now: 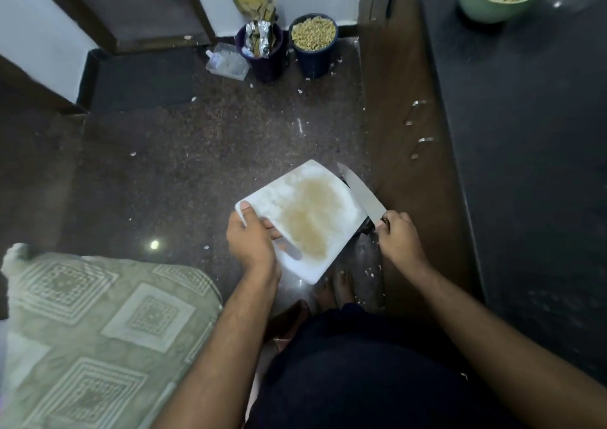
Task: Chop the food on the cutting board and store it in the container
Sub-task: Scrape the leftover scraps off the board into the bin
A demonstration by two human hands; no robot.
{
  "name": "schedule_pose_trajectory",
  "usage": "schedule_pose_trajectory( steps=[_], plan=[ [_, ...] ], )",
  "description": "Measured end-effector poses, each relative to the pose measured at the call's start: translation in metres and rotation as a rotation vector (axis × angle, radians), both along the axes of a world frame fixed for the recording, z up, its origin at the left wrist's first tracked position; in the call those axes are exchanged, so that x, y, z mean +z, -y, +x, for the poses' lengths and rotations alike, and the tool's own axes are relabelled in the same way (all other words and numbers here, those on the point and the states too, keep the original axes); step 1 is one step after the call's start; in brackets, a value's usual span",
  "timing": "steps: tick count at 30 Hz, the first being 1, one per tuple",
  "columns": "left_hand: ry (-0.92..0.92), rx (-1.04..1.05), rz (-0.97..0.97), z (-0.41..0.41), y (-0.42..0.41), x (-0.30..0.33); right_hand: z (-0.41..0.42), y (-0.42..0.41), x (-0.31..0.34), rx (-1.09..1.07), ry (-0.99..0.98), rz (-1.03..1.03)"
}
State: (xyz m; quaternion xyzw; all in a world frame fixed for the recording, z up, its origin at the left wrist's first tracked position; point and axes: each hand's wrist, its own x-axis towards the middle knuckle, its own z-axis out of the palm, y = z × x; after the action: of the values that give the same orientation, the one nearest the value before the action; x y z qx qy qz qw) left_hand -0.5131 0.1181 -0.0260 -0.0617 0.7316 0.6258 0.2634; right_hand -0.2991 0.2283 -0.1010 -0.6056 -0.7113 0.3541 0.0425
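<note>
Here, left to right: left hand [251,236] grips the board [305,218] by its handle slot, thumb on top, held tilted over the floor [164,172]. Board is stained tan, no food on it. Right hand [399,234] grips the knife [361,193], blade along the board's right edge. Green bowl [492,8] of chopped food sits on the counter [525,133], far right.
</note>
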Motion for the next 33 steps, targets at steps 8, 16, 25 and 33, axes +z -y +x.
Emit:
schedule_pose_trajectory(
  steps=[8, 16, 25, 33],
  plan=[
    [0.046, -0.03, 0.065, 0.006, 0.008, 0.008, 0.018, 0.038, 0.081, -0.07, -0.255, 0.269],
    [0.113, -0.191, 0.196, 0.023, 0.0, 0.028, 0.054, 0.058, 0.13, -0.113, -0.225, 0.41],
    [0.094, -0.423, 0.205, 0.084, -0.002, 0.048, 0.125, 0.109, 0.139, -0.325, -0.174, 0.386],
    [0.089, -0.687, 0.166, 0.201, 0.033, 0.053, 0.231, 0.217, 0.143, -0.558, -0.139, 0.368]
  ],
)
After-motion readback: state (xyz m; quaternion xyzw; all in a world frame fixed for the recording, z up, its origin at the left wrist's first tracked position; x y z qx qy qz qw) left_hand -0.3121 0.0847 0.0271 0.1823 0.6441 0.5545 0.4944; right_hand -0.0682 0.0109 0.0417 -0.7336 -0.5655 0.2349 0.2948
